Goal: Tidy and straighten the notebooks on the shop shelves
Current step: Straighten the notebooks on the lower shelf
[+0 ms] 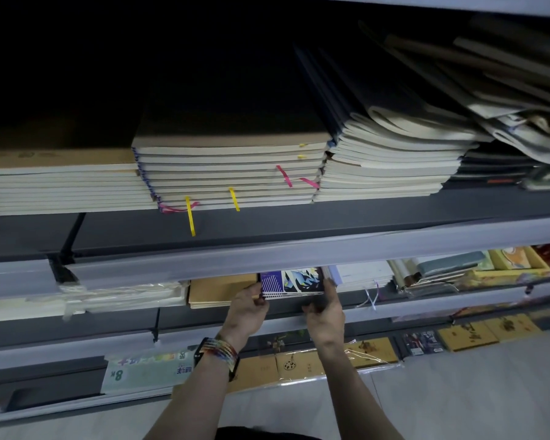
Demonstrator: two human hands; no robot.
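a small stack of purple-patterned notebooks sits at the front of the middle shelf, held by 2 hands. the left hand curls round its left end, the right hand round its right. brown notebooks lie just left, and the upper shelf rail hides the stack's back.

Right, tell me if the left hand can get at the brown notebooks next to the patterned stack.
Probably yes. The left hand grips the patterned stack right beside the brown notebooks, whose front edge lies open on the same shelf; it would only need to let go first.
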